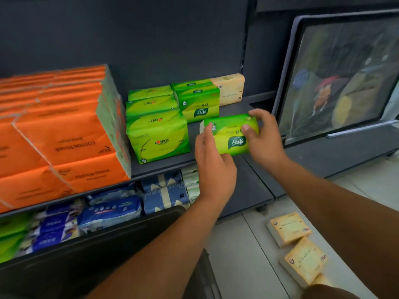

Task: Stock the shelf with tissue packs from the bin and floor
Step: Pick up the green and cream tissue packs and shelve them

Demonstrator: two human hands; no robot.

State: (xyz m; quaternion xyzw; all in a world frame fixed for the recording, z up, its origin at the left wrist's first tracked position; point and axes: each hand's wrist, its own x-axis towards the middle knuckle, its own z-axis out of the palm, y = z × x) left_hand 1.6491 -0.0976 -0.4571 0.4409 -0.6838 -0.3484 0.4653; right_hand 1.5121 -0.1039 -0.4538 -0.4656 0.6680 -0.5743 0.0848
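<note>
Far left, orange packs [64,130] fill the shelf [235,108] in a tall block. Just beside them is a row of green packs [157,134], three deep, then a second green column [197,104] set further back, with one beige pack [231,87] behind it against the rear wall.

Below, a dark bin [97,244] stands in front of the lower shelf.

Left hand [213,167] pinches the left end of the held green pack [231,134], fingers on the front and thumb underneath. Right hand [263,139] grips the right end, fingers curled over the top and thumb on the face. The pack is tilted, at the shelf's front edge, in the gap ahead of the second column. I can't tell if it touches the shelf.

Step in hand, as I judge it, is setting this pack down. To do it well:
- level it
- square it to the front green pack alongside
- slide it back until it meets the column behind
- let go only once it sits flat

Pushing too hard may shove the back packs askew.

Right, on the floor [248,244], beige floor packs [289,229] wait unstocked.
</note>
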